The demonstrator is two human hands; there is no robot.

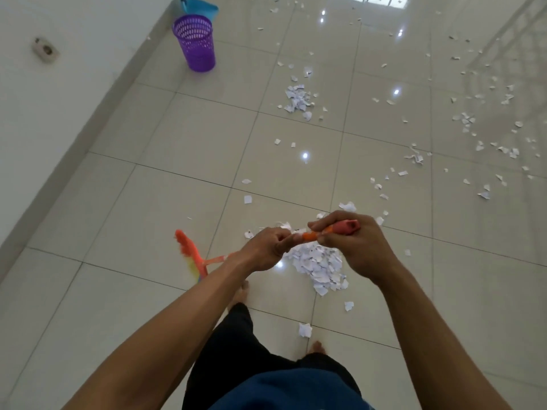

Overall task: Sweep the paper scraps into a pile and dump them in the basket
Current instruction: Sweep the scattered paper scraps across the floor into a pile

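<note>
The orange broom (189, 254) is gripped by the left hand (266, 247) and, at its top end, by the right hand (352, 244). A pile of paper scraps (321, 269) is seen on the floor below them (others lie scattered beyond); the purple basket (196, 44) is stood well apart

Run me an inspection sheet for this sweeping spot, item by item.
Surface: glossy pale tiled floor, lights reflecting.
Job's things: big pile of white paper scraps under the hands; smaller pile farther off; loose scraps scattered right; purple perforated plastic basket upright near wall; orange broom, head blurred.
Clutter: blue plastic dustpan behind basket.
Grippers: left hand and right hand both grip the broom handle.
Cables: nothing seen.
Surroundings: white wall with socket.
</note>
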